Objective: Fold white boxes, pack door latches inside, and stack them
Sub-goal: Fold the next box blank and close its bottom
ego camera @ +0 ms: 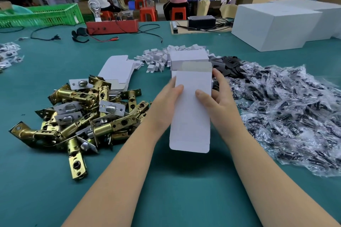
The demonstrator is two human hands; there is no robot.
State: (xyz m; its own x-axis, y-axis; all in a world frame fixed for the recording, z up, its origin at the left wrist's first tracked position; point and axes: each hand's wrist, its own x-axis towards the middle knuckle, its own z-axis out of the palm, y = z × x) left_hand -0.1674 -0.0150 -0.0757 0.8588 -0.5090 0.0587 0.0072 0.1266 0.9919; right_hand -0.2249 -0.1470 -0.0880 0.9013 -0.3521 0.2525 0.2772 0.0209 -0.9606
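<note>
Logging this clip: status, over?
Left hand and right hand grip white box, flaps open. Latches piled left, untouched. Nothing in the way.

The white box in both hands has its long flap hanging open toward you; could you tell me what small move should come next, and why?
Probably fold the flap shut: the left hand and right hand both grip the white box, and its flap still hangs unfolded.

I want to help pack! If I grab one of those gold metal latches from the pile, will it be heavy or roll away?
A latch is probably heavy for its size, since it looks like solid shiny metal. It likely won't roll far: the flat plate on its end should stop the round tube. It looks stiff, with hard corners, so grip it carefully.
</note>
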